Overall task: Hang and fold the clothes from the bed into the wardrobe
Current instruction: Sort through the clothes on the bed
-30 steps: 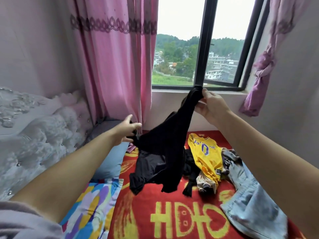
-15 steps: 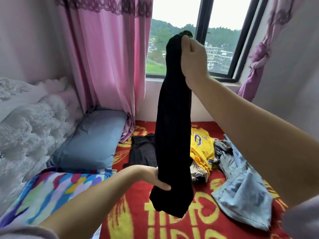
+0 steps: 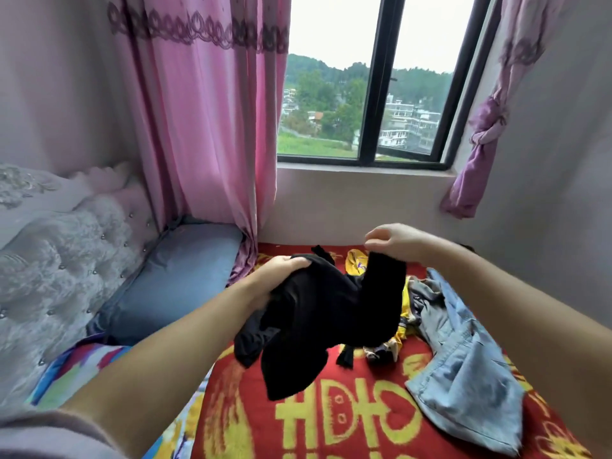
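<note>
Held above the middle of the bed point(image 3: 331, 425): a garment point(image 3: 318, 313), left hand point(image 3: 281, 273) at its left end, right hand point(image 3: 397, 241) at its right. Behind and under it, a jersey point(image 3: 356, 263). Right of that, jeans point(image 3: 463, 359). Left: pillow point(image 3: 178, 276), headboard point(image 3: 59, 253) beyond it. Behind the bed, window point(image 3: 371, 94), a curtain point(image 3: 205, 127) on its left.

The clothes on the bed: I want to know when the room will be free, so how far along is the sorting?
Early on. Nothing looks folded or hung, and no wardrobe is in view. In hand: the black garment, gripped by the left hand and right hand above the red blanket. Left: the yellow jersey and denim piece, both crumpled.
</note>
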Tool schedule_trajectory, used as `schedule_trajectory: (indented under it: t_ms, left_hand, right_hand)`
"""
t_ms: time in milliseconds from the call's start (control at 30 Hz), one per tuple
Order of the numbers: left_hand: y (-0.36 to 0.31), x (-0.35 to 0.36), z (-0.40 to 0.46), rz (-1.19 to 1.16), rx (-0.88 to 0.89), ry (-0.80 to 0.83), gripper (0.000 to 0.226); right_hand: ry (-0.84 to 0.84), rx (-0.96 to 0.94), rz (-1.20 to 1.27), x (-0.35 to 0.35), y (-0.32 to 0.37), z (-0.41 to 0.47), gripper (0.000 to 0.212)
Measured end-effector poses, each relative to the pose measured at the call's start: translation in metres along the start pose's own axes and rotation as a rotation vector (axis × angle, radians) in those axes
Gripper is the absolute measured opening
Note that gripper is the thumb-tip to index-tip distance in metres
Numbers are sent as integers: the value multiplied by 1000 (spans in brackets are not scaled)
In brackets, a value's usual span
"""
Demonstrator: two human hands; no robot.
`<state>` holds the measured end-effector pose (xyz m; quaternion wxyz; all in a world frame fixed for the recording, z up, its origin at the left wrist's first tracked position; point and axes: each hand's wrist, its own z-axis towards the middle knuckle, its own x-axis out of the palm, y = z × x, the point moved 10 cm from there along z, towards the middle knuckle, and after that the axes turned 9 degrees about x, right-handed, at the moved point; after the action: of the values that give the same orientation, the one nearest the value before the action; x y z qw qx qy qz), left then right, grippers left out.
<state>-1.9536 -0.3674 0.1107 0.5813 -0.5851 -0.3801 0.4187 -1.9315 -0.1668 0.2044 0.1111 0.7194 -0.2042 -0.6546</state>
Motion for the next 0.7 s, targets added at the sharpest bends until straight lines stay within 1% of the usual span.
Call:
schedule_trajectory:
  t_ms: [67, 100, 133, 167, 200, 267, 333, 400, 467, 533, 600, 633, 700]
  left_hand:
    - [-11, 16, -2, -179, -109, 43, 23]
    - [-14, 25, -7, -256, -169, 76, 27]
    - [-14, 31, -11, -306, -209, 103, 32]
    - [-14, 35, -15, -343, -229, 118, 35]
    - [-13, 38, -18, -397, -234, 130, 36]
    - [-15, 41, -22, -470, -186, 128, 31]
    - [-15, 38, -23, -413, -109, 110, 22]
    - [-19, 32, -24, -368, -35, 113, 22]
    - [-22, 17, -25, -459, -24, 85, 26]
    - [-24, -7, -26, -488, -20, 30, 27]
    - [-26, -37, -29, -378, 2, -32, 30]
    - [-26, -50, -31, -290, -4, -50, 33]
    - [-20, -63, -39, -91, -86, -9, 40]
  right_hand:
    - [406, -48, 190, 60, 24, -26, 48]
    - [549, -64, 271, 81, 36, -38, 56]
    - [633, -79, 319, 93, 46, -48, 59]
    - [662, -91, 362, 99, 52, -53, 56]
    - [647, -103, 420, 100, 57, -56, 50]
    - [553, -94, 586, 95, 62, -54, 35]
    - [455, -65, 697, 94, 59, -48, 26]
    - [401, -39, 755, 95, 54, -45, 25]
    - [347, 15, 847, 91, 42, -38, 25]
    - [225, 99, 948, 79, 19, -26, 28]
    - [96, 159, 1044, 65, -9, -16, 29]
    - [60, 163, 1097, 58, -19, -13, 28]
    - [68, 128, 1192, 51, -29, -8, 25]
